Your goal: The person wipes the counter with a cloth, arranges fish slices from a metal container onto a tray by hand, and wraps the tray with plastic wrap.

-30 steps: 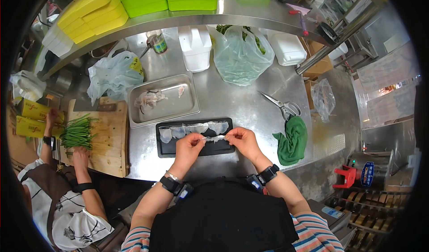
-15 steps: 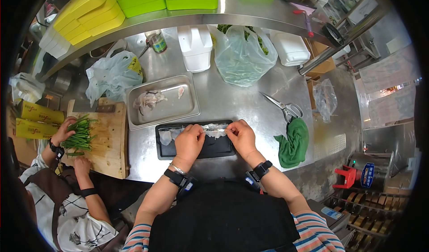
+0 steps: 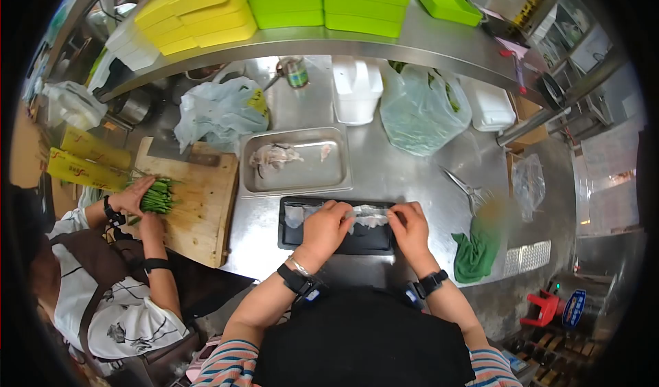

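A black tray (image 3: pixel 329 245) lies on the steel table in front of me, with thin whitish translucent pieces (image 3: pixel 294 215) in a row along its upper part. Over the tray's middle, my left hand (image 3: pixel 328 228) pinches the left end of a pale strip (image 3: pixel 371 217). My right hand (image 3: pixel 410 228) pinches the strip's other end near the tray's right side. Behind the black tray sits a metal pan (image 3: pixel 302 181) holding a pale, stringy heap (image 3: pixel 274 157) and one small piece.
At the left, a co-worker's hands (image 3: pixel 134 196) hold green stalks (image 3: pixel 158 196) on a wooden board (image 3: pixel 199 215). Scissors (image 3: pixel 467 189) and a green cloth (image 3: pixel 475 256) lie at the right. Plastic bags (image 3: pixel 422 112) and white containers (image 3: pixel 357 92) stand behind, below a shelf (image 3: pixel 288 47).
The view has swung left, shifting everything rightward in it. My hands have lowered the strip onto the tray's row. The co-worker's hands have come together at the stalks.
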Available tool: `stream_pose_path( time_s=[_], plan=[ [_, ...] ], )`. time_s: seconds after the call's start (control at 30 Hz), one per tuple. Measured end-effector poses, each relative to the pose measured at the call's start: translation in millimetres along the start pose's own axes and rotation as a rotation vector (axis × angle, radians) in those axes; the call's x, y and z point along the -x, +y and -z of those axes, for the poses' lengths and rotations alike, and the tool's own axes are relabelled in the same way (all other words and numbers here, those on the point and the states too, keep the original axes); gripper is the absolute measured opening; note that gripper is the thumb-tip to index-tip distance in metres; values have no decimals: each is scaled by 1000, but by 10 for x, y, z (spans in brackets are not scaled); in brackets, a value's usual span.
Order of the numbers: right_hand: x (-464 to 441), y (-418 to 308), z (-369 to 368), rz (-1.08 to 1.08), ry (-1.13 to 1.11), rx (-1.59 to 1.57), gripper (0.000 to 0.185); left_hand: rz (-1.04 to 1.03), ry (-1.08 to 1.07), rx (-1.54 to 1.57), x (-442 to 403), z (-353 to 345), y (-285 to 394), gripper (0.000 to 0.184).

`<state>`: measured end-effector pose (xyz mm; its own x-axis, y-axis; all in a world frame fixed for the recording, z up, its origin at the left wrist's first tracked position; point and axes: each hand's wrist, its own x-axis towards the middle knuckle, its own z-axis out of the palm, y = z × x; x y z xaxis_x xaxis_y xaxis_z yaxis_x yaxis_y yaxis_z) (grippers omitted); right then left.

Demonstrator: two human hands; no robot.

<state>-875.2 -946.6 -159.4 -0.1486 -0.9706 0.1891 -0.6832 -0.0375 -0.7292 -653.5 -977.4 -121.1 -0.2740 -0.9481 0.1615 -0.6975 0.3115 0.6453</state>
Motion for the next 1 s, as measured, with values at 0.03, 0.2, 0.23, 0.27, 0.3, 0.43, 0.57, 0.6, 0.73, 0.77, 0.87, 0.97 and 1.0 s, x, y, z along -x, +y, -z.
stream_pose_path(
  time_s=[0.03,0.2,0.23,0.27,0.3,0.43,0.57,0.6,0.73,0.77,0.87,0.97,1.0],
  plan=[
    [-10,-28,44,-20,39,-32,11,2,11,-7,-70,75,-77,14],
    [69,-65,308,-140,-21,-113,12,-33,140,-306,-623,665,-864,11],
    [118,-53,320,-135,-20,-116,12,-34,164,-410,-741,769,-981,12],
    [158,-48,334,-171,-30,-118,11,-37,169,-412,-835,830,-1148,12],
    [199,-47,336,-208,-40,-119,11,14,81,-563,-917,862,-1326,13],
    [350,-18,283,-291,-39,-160,9,185,-192,-696,-1044,779,-1609,20],
    [410,-84,299,-371,-10,-208,9,-25,-170,-311,-1003,800,-1802,23],
    [406,-115,306,-345,7,-184,9,212,-197,253,-981,849,-1794,24],
    [396,-308,283,-356,30,-212,9,484,-259,1022,-909,1021,-1679,27],
    [395,-339,253,-358,36,-206,9,480,-265,1026,-887,1040,-1661,27],
    [377,-458,187,-340,3,-264,8,547,-242,1159,-844,1018,-1620,27],
    [316,-621,133,-307,-43,-284,8,576,-198,1138,-798,1008,-1573,29],
    [295,-636,100,-209,-61,-247,9,534,-225,1220,-764,1031,-1485,31]
  ],
)
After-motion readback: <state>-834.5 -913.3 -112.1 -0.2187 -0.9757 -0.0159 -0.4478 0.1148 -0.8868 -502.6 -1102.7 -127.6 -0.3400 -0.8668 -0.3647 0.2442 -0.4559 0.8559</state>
